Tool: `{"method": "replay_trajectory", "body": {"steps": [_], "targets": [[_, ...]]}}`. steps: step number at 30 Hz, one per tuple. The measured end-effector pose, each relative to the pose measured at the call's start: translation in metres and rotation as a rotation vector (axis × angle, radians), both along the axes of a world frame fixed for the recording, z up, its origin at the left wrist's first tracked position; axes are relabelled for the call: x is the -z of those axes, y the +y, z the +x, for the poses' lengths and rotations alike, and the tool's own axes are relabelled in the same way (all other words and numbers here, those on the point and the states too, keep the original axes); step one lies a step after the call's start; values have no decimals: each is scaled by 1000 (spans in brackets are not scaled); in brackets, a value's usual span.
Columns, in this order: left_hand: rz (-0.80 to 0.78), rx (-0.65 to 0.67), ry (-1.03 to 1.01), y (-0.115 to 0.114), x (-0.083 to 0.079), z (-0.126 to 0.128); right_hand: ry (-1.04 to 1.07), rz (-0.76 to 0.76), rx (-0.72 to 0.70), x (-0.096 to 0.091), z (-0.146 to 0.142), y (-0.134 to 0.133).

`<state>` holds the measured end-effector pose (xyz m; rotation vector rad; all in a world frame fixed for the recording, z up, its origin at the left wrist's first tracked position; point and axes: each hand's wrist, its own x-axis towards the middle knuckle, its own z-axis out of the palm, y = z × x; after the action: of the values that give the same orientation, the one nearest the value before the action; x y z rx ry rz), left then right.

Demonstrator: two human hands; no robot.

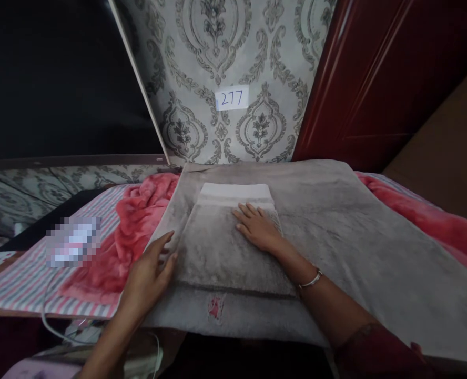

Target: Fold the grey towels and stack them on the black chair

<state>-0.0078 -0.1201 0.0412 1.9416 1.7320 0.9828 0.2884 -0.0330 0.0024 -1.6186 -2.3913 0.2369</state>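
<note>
Two hands on a folded grey towel [233, 247] atop a larger grey towel [355, 237] on the bed. R hand [257, 227] lies flat, fingers spread, pressing its top. L hand [149, 271] open, fingertips at towel's left edge, gripping nothing. Pink blanket [134, 226] beside.

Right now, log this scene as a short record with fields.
left hand: open, at the left edge of the folded towel
right hand: flat on the folded towel, bracelet on the wrist
folded towel: grey, lying on a larger grey towel
left of it: red blanket over a striped sheet
wall: label reading 277
</note>
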Motion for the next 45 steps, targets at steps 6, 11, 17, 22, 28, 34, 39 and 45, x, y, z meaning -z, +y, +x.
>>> {"method": "replay_trajectory", "body": {"steps": [6, 11, 17, 22, 28, 34, 39, 45], "targets": [[116, 420, 424, 39, -5, 76, 24, 64, 3, 5, 0, -3], [13, 480, 715, 52, 29, 99, -5, 82, 13, 5, -1, -7], [66, 395, 739, 39, 43, 62, -8, 87, 11, 5, -2, -6], [29, 282, 718, 25, 47, 33, -16, 63, 12, 4, -2, -6], [149, 270, 565, 8, 55, 12, -10, 71, 0, 6, 0, -5], [156, 218, 429, 1, 55, 7, -5, 5, -125, -4, -6, -19], [163, 224, 373, 4, 56, 7, 100, -132, -453, -10, -23, -82], [216, 227, 309, 8, 61, 3, 322, -241, -648, -28, -12, -125]]}}
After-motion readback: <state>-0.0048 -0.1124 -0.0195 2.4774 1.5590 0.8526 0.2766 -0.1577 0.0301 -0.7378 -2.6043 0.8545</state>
